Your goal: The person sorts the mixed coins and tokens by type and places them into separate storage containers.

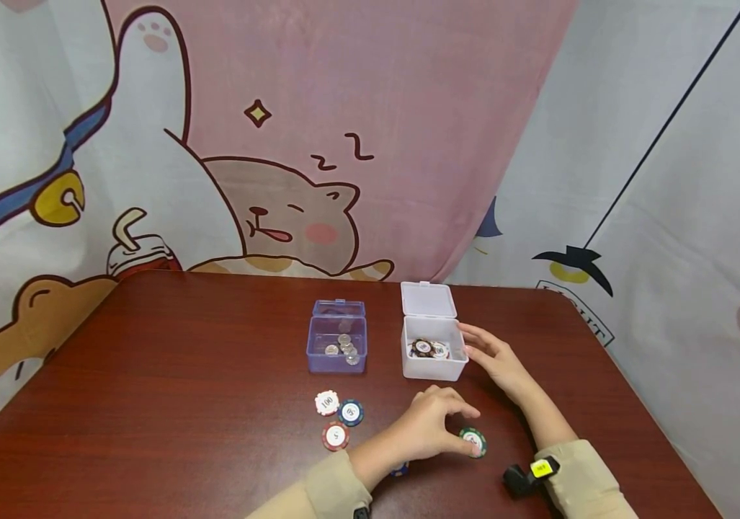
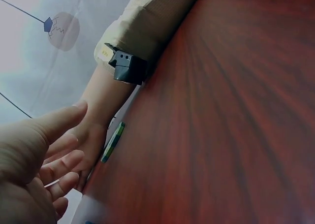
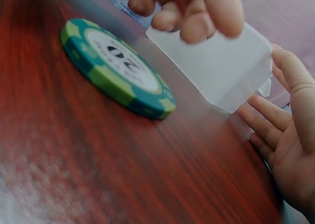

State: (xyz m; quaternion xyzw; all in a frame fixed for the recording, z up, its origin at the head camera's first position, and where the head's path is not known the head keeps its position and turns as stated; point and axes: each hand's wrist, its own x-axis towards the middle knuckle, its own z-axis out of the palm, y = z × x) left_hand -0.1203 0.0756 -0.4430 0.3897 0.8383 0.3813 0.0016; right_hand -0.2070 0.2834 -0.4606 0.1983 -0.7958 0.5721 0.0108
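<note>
A green poker chip [image 1: 475,437] marked 20 lies flat on the table. My left hand [image 1: 423,427] hovers over it with thumb and fingers spread; the right wrist view shows a gap between the left fingers [image 3: 197,27] and the chip [image 3: 118,69]. My right hand [image 1: 502,367] touches the right side of an open white box [image 1: 433,370], fingers fairly straight. Several poker chips [image 1: 423,348] lie inside that box. Left of the left hand are a white chip [image 1: 327,403], a blue chip [image 1: 351,412] and a red chip [image 1: 335,436].
A translucent blue box [image 1: 337,365] with its lid up holds several silvery coins [image 1: 347,347], left of the white box. Another blue chip [image 1: 399,469] is partly hidden under the left forearm. A black wrist device [image 1: 525,478] is on the right forearm. A printed curtain [image 1: 441,108] hangs behind the table.
</note>
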